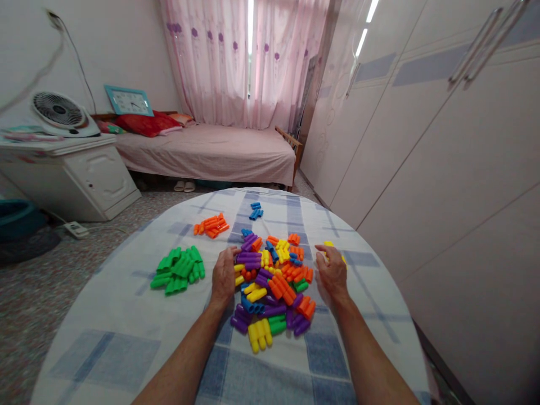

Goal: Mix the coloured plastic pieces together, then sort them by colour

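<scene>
A mixed pile of plastic toy building pieces (pixel 276 287) in purple, orange, yellow, blue and green lies in front of me, each shaped like joined rounded tubes. My left hand (pixel 224 277) rests at the pile's left edge beside a purple piece (pixel 250 260), fingers loosely stretched, with some fingertips hidden. To the right of the pile, my right hand (pixel 332 272) is half curled with its fingers apart and nothing visible in them. Yellow pieces (pixel 328 243) lie just beyond that hand, partly covered by it.
Sorted groups lie apart: green pieces (pixel 179 270) at left, orange pieces (pixel 212 225) behind them, and blue pieces (pixel 255 211) at the far side. All stand on a round table with a checked cloth (pixel 139 337). A bed (pixel 211 149) and wardrobe (pixel 422 140) surround it.
</scene>
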Available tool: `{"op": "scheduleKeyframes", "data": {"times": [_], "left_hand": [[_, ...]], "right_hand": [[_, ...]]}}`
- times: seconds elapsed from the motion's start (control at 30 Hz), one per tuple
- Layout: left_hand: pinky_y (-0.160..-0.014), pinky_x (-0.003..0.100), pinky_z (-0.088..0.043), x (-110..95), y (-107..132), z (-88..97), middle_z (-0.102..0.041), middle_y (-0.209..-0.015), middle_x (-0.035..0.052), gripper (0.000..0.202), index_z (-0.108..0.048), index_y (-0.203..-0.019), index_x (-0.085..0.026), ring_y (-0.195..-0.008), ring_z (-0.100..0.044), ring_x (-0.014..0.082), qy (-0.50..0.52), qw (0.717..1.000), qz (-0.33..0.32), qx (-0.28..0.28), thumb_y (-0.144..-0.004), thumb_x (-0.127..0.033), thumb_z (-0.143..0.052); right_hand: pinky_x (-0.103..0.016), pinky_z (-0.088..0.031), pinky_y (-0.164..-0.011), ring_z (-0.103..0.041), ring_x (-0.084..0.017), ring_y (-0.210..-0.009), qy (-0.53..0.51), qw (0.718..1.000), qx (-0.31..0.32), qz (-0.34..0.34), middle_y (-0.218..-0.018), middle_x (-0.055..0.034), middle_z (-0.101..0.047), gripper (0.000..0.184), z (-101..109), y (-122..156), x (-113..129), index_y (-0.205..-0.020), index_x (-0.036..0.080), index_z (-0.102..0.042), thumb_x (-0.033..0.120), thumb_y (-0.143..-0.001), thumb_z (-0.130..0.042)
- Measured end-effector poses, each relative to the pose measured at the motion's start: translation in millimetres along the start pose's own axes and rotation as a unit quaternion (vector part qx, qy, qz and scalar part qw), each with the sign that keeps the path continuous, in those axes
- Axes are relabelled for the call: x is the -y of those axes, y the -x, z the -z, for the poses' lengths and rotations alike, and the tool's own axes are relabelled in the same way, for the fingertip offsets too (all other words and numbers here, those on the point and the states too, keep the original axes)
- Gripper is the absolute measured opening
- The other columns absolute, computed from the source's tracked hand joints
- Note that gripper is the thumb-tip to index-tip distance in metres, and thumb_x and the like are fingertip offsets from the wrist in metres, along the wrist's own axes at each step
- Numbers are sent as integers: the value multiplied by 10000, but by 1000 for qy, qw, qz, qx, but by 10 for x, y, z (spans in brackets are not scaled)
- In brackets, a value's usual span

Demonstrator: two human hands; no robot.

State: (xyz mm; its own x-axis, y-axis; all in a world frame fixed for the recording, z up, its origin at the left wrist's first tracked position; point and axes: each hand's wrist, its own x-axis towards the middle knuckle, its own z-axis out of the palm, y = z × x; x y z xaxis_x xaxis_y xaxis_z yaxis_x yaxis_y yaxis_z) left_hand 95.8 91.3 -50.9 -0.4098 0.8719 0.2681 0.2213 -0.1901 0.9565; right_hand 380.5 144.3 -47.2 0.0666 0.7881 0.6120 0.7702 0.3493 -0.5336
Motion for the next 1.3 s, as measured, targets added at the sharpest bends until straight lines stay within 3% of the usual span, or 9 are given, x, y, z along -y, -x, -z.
{"op": "scheduleKeyframes", "data": {"times": [0.13, 0.33, 0.5, 0.77, 1.03, 1.17, 1.3], "left_hand": [[-888, 429, -508, 20, 5, -4, -615, -1106, 100, 543, -620, -982, -184, -1062, -590, 234, 17, 1000, 21, 6, -898, -589, -269], [-880, 421, -509, 46, 7, -6, -615, -1107, 102, 541, -610, -993, -186, -1084, -585, 231, 7, 1000, 22, 12, -910, -574, -242], [-891, 421, -501, 37, -4, -10, -625, -1083, 95, 539, -619, -969, -188, -1005, -613, 210, 3, 1000, 8, 3, -907, -575, -249], [-916, 393, -490, 46, -10, -15, -644, -1044, 87, 550, -638, -932, -191, -1024, -608, 205, 7, 1000, -5, -7, -898, -595, -266], [-940, 384, -464, 30, -5, -15, -639, -1008, 67, 505, -633, -938, -213, -999, -606, 192, 9, 1000, -8, 0, -914, -551, -259], [-961, 395, -438, 6, -7, -6, -633, -976, 64, 487, -638, -900, -219, -995, -591, 198, -13, 999, -31, -12, -914, -536, -269], [-939, 385, -460, 19, -6, -9, -639, -986, 70, 498, -628, -917, -209, -990, -605, 197, 0, 1000, -16, -1, -913, -550, -264]], "right_hand": [[-374, -448, -861, -582, -213, -920, -52, 995, 79, 9, -938, -74, -665, 242, -10, 31, 160, -904, 202, -649, 346, -832, -468], [-426, -356, -1022, -497, -226, -1173, -100, 982, 149, 64, -1227, -72, -595, 390, -26, 73, 430, -1188, 231, -576, 390, -836, -516], [-475, -315, -1053, -413, -260, -1278, -75, 978, 187, 56, -1325, -88, -536, 497, -156, 123, 488, -1260, 215, -534, 396, -798, -561], [-450, -383, -977, -507, -254, -1162, -30, 977, 203, 50, -1225, -98, -593, 446, -351, 63, 523, -1191, 199, -577, 339, -767, -567], [-382, -407, -896, -585, -212, -965, -14, 979, 192, 65, -995, -56, -674, 246, -319, 38, 608, -990, 216, -651, 285, -776, -549], [-403, -384, -913, -579, -231, -1001, 3, 980, 188, 61, -1023, -60, -677, 271, -306, 42, 637, -1030, 218, -649, 283, -786, -551], [-415, -396, -898, -585, -237, -975, 9, 981, 184, 59, -1000, -60, -682, 274, -313, 58, 658, -1032, 231, -657, 263, -785, -542]]}}
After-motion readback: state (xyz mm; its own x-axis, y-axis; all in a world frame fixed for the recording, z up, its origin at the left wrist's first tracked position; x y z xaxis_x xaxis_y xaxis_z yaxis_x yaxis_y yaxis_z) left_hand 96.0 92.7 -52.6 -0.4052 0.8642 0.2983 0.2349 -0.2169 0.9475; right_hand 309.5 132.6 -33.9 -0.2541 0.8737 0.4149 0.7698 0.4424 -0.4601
